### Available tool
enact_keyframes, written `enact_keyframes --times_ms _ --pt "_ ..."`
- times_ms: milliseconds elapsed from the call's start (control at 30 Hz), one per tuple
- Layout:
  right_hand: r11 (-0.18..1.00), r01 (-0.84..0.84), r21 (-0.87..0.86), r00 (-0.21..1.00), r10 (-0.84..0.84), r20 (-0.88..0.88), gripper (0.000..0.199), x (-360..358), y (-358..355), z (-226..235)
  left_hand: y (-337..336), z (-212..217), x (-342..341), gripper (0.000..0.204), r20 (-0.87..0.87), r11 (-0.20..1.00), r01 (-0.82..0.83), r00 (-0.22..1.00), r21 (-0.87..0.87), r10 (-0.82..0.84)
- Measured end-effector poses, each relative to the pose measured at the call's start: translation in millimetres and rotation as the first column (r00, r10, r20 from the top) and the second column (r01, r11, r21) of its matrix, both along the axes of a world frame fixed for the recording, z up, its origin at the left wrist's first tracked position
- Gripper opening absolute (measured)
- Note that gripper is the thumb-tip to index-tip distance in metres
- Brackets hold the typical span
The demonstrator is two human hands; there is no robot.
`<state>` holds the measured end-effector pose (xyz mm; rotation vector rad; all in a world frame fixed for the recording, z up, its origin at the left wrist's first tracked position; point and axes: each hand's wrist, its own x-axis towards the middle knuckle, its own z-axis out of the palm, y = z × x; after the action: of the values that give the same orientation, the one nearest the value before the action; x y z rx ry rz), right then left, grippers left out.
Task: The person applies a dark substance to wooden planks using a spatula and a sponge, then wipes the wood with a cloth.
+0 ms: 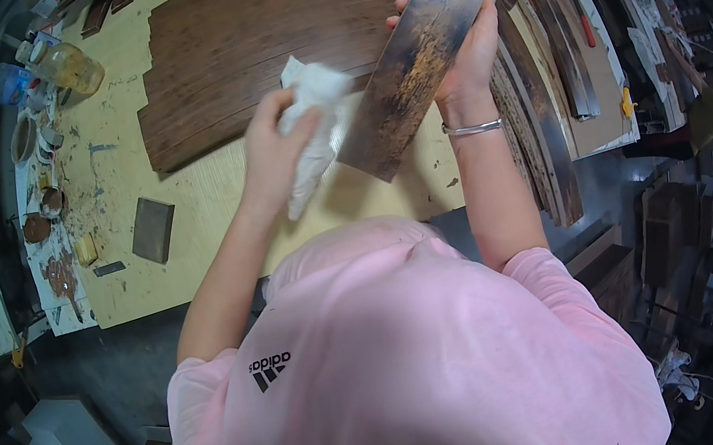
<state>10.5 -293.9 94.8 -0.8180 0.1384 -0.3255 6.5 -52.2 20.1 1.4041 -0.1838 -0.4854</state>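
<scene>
"Holding up a long dark board [424, 60], is that what the right hand [471, 52] is doing?"

"Yes, it's wrapped around the board from underneath, fingertips showing past one long edge and the palm by the other. There's a silver bracelet [473, 128] on that wrist."

"And where's the board, exactly?"

"Raised over the bench [223, 268], slanting, its near end toward the person's middle and its far end off to the right. Rough golden-brown patches mark the near half; the far half has a pale shine."

"What about the left hand [272, 142]?"

"Closed on a crumpled white cloth [314, 107], a bit blurred, just beside the board's left edge. A sliver of bench shows between them."

"What's that big brown thing behind?"

"A wide plank panel [268, 34], lying flat. A dark rectangular block [153, 229] sits nearer, on the left, with a yellowish jar [71, 67] and a blue plastic bottle [5, 83] farther back."

"And to the right?"

"Long wooden strips [537, 117], side by side, near the right forearm."
</scene>
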Motion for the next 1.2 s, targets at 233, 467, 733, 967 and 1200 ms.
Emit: enact_keyframes --times_ms 233,467,733,967,1200 --pt "0.997 -0.057 0.044 0.991 0.052 0.121 0.074 -10 18 -1 -49 54 -16 0.056 0.028 0.964 0.233 0.972 -0.129 -0.232" --pt "0.990 -0.096 0.103 0.974 0.073 0.213 0.074 -15 16 -10 -46 43 -17 0.057 0.050 0.936 0.294 0.956 -0.194 -0.290" --pt "0.996 -0.009 0.084 0.995 0.000 0.100 0.076 -13 27 -6 -45 41 -20 0.053 0.105 0.956 0.256 0.964 -0.143 -0.242" --pt "0.996 0.008 0.091 0.997 -0.015 0.076 0.075 -11 33 -4 -52 46 -12 0.043 0.037 0.969 0.237 0.970 0.071 -0.240" --pt "0.992 -0.049 0.114 0.994 0.037 0.105 0.071 -15 21 -6 -27 39 -8 0.040 0.147 0.910 0.413 0.902 -0.020 -0.406"
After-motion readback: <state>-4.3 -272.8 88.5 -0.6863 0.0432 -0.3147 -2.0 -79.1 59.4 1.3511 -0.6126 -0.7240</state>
